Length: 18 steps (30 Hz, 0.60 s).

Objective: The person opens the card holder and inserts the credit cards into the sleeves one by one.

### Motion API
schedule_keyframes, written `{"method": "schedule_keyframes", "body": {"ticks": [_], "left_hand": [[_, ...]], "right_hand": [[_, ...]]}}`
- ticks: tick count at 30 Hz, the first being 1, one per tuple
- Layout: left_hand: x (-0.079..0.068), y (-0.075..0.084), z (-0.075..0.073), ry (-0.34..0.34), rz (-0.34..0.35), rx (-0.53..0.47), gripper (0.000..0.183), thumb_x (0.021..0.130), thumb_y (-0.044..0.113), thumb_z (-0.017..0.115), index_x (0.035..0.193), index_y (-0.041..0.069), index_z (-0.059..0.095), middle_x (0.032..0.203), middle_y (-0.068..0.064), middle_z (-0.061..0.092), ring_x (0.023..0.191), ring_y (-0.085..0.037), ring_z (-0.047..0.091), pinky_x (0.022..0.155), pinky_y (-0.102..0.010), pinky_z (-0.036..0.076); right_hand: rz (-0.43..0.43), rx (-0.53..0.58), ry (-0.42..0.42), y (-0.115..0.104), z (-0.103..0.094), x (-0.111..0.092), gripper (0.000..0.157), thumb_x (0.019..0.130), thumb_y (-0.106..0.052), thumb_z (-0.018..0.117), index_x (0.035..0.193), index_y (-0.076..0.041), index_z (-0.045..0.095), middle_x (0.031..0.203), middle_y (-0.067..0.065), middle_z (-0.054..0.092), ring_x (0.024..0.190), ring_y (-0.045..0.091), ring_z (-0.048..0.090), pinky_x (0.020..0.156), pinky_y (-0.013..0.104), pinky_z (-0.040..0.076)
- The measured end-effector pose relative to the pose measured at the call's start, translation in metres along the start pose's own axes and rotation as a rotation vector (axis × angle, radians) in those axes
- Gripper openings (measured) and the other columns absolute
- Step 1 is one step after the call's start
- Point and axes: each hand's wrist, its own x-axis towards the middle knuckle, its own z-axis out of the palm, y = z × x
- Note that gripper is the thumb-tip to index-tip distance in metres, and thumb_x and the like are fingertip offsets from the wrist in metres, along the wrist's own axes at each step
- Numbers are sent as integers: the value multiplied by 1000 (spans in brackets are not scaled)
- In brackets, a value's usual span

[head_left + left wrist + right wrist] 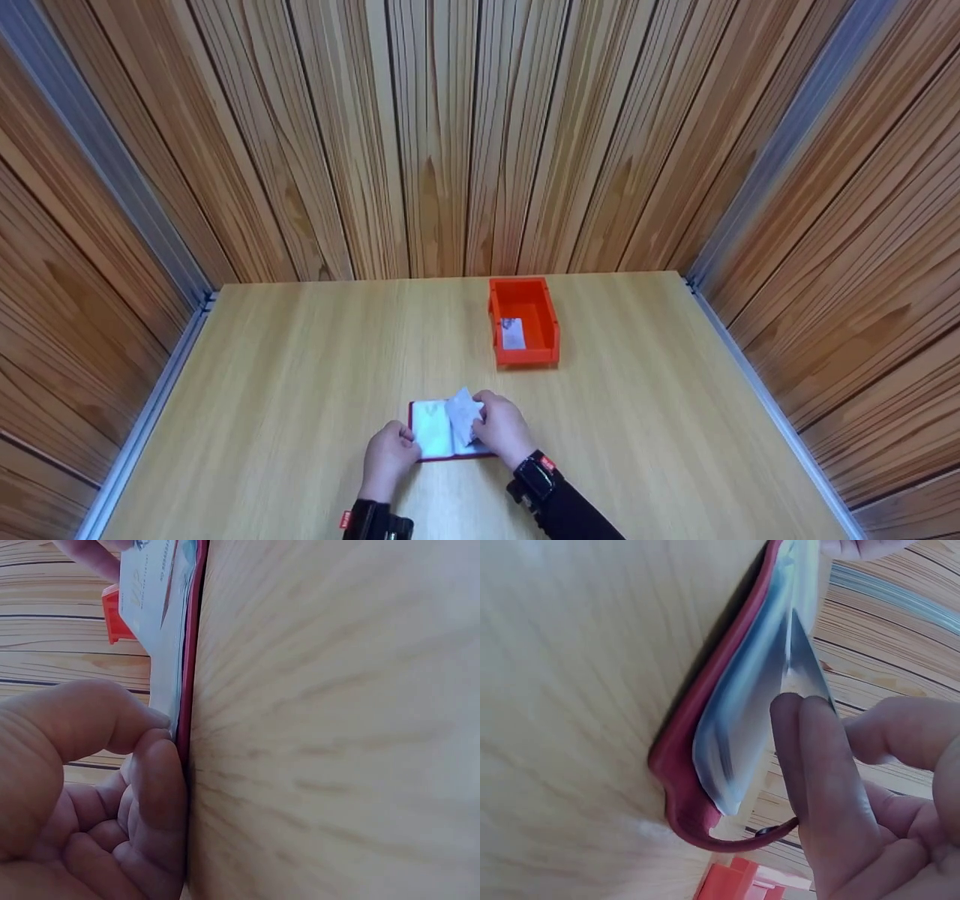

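A red-covered card holder point(433, 433) with clear plastic sleeves lies spread on the table. My left hand point(390, 452) pinches its left edge between thumb and index finger, the other fingers curled. A white card point(464, 416) is pinched in my right hand point(504, 429), tilted over the holder's right half. In the left wrist view, print shows on the card point(145, 586). The right wrist view has the card point(808, 664) by the sleeves point(739, 720), and a red strap point(739, 844) curving off the cover; whether the card's tip is inside a sleeve I cannot tell.
An orange-red bin point(525, 360) stands beyond the right hand, with a white printed card point(513, 334) inside it. Wood-panelled walls with metal strips border the wooden table point(300, 360) at the back and sides.
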Motion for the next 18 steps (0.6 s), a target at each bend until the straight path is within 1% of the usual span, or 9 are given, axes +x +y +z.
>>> {"method": "schedule_keyframes", "body": {"ticks": [2,5,8,12,18], "left_hand": [[0,0,0,-2,-3,-1,15,73,-3,64,84,4,57,75,-3,55,69,-19,52,62,-33,44],[0,0,0,2,9,2,14,73,-3,63,83,4,57,75,-3,54,69,-20,51,62,-33,43],[-1,1,-1,12,24,4,15,71,-3,63,83,3,57,74,-2,54,68,-19,51,62,-33,44],[-1,1,-1,13,25,0,16,71,-4,64,84,3,58,74,-2,54,68,-18,52,62,-33,45],[-1,0,-1,6,29,-1,15,73,-3,64,84,2,57,74,-2,54,67,-18,51,61,-32,43]], "right_hand": [[5,-10,-5,-1,1,0,32,84,-4,70,115,0,63,74,-2,52,65,13,49,59,30,42],[-1,-34,0,-2,3,1,31,85,-6,71,114,0,63,71,-3,50,63,12,47,57,29,40],[10,-35,-7,-3,5,2,30,86,-9,71,114,-1,63,69,-4,49,61,12,47,56,28,39],[32,-23,-23,-6,8,4,32,86,-11,71,115,-1,63,68,-4,50,61,12,48,56,28,40],[-1,-55,-12,-9,14,4,33,84,-12,73,113,0,62,66,-5,52,59,11,49,56,29,42]]}}
